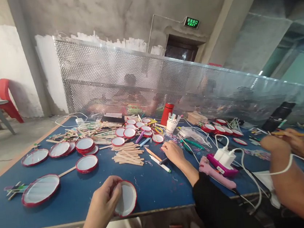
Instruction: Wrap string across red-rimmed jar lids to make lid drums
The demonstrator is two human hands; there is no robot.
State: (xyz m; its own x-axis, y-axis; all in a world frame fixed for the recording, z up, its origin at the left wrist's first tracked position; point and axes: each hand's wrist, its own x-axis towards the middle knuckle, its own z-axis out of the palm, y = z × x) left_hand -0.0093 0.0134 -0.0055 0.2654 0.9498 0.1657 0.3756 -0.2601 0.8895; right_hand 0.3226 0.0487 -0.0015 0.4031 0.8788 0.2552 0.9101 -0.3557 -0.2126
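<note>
My left hand (pixel 104 200) grips a round lid (pixel 127 198) with a red rim and white inside, tilted at the near edge of the blue table (pixel 155 194). My right hand (pixel 173 153) rests palm-down, curled, with its fingertips close to a white marker (pixel 160 163) and an orange pen (pixel 153 153). Nothing shows in it, though its fingers hide any small item. Ahead lie loose wooden craft sticks (pixel 126 155). Further left are a stack of red-rimmed lids (pixel 85 144) and a lid fixed on a stick (pixel 86 164).
A co-worker's hands (pixel 287 141) work at the right, beyond a pink hot glue gun (pixel 216 178) and white power cords (pixel 243 169). A red bottle (pixel 167 114) and a cup of pens (pixel 172 124) stand at the back, before a perforated metal screen (pixel 103 72).
</note>
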